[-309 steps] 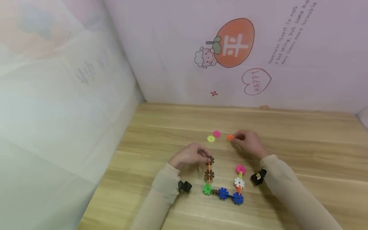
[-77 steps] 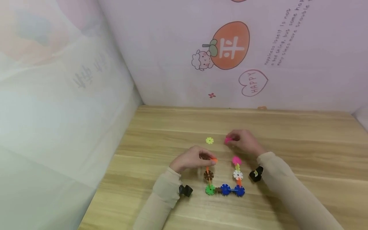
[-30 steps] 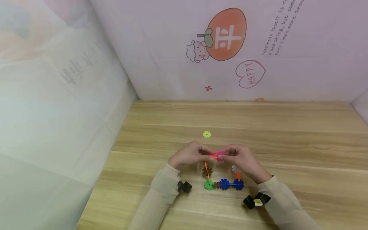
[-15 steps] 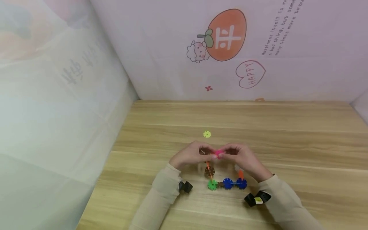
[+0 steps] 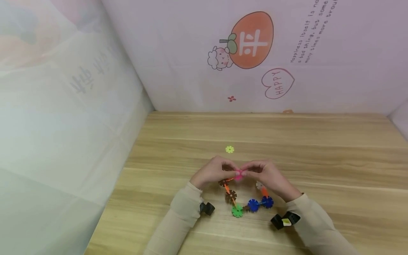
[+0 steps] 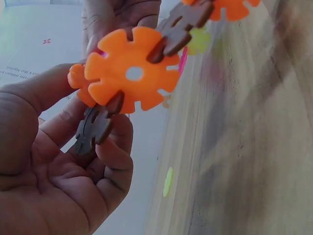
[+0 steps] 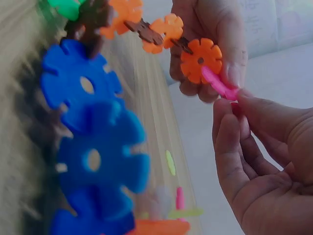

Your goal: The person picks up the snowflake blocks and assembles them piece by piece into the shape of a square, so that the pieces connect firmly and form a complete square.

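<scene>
A chain of notched plastic interlocking discs hangs between both hands in an open loop. My left hand (image 5: 211, 173) pinches the orange disc (image 7: 198, 51) at one end, joined to a brown disc (image 6: 95, 128). Thumb and index finger of my right hand (image 5: 269, 177) pinch a pink disc (image 7: 214, 82), whose edge meets that orange disc. The left thumb also touches the pink disc. Toward the wearer run a second brown disc (image 5: 231, 196), a green disc (image 5: 237, 211), blue discs (image 5: 253, 205) and a white disc (image 5: 260, 185). The right hand hides the chain's other end in the head view.
One loose yellow disc (image 5: 230, 149) lies on the wooden table (image 5: 318, 141) beyond the hands. Printed sheeting (image 5: 191, 53) rises behind the table, with more white sheeting (image 5: 63, 141) along the left. Small black cameras (image 5: 208, 209) sit on both wrists.
The right hand first brought an orange disc to the left hand, then fetched the pink disc from the table. Pink and orange discs now meet, and the chain's left side has swung slantwise.
</scene>
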Demonstrator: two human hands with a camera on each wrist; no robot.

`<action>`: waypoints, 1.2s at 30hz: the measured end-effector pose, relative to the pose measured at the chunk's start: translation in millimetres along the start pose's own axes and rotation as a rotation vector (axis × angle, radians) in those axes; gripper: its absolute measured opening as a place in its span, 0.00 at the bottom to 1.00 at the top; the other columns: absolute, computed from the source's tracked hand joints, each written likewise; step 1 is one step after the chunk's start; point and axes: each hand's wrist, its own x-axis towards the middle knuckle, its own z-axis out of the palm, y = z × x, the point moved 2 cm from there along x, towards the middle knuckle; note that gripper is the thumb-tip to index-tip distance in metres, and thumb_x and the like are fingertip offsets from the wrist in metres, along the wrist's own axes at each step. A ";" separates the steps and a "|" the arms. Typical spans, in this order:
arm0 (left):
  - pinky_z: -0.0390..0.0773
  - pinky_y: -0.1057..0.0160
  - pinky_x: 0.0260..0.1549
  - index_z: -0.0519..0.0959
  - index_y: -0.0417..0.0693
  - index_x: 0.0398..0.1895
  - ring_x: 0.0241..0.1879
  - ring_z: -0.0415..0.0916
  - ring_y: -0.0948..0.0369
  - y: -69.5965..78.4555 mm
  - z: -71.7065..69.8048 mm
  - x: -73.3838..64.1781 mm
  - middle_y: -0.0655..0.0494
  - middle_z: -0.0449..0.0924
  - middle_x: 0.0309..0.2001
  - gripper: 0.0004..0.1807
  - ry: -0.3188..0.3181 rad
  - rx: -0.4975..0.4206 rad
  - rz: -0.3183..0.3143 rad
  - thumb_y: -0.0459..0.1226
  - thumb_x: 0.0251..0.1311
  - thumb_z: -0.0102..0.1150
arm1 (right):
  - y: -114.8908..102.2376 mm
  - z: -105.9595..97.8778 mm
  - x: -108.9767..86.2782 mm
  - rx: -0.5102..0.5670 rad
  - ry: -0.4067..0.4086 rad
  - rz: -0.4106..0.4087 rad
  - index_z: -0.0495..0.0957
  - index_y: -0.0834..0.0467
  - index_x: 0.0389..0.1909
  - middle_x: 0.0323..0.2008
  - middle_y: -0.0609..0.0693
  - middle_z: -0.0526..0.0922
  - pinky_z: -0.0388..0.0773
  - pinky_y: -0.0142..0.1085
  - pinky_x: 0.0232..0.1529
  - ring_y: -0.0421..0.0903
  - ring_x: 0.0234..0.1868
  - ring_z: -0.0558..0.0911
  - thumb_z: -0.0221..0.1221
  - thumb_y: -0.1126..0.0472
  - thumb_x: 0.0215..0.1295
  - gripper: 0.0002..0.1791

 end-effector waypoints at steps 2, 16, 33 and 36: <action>0.76 0.65 0.40 0.84 0.56 0.35 0.39 0.78 0.65 0.3 -1.4 -0.1 0.65 0.83 0.37 0.05 -0.001 -0.019 -0.011 0.42 0.56 0.63 | -1.1 -3.1 3.4 -0.015 0.008 -0.001 0.80 0.53 0.45 0.41 0.50 0.84 0.77 0.46 0.47 0.49 0.44 0.81 0.62 0.46 0.57 0.20; 0.78 0.66 0.39 0.84 0.53 0.35 0.36 0.80 0.65 0.6 -9.7 -5.3 0.61 0.84 0.35 0.06 -0.019 -0.068 -0.042 0.39 0.53 0.66 | -16.3 -22.9 40.0 -0.315 0.085 -0.091 0.79 0.57 0.50 0.44 0.52 0.84 0.80 0.43 0.44 0.49 0.45 0.82 0.58 0.48 0.63 0.21; 0.80 0.65 0.35 0.84 0.50 0.35 0.32 0.80 0.63 -4.1 -10.8 -6.5 0.59 0.84 0.31 0.06 -0.049 -0.070 -0.019 0.35 0.54 0.65 | -20.2 -4.2 107.4 -0.616 0.023 -0.127 0.77 0.66 0.48 0.43 0.60 0.83 0.79 0.45 0.46 0.53 0.43 0.82 0.64 0.62 0.55 0.20; 0.80 0.65 0.35 0.84 0.51 0.35 0.32 0.80 0.63 -3.2 -12.1 -6.4 0.60 0.84 0.31 0.06 -0.048 -0.064 -0.015 0.36 0.54 0.65 | -21.2 -2.3 113.6 -0.663 0.026 -0.123 0.78 0.66 0.47 0.42 0.60 0.83 0.78 0.46 0.47 0.54 0.44 0.81 0.66 0.62 0.54 0.20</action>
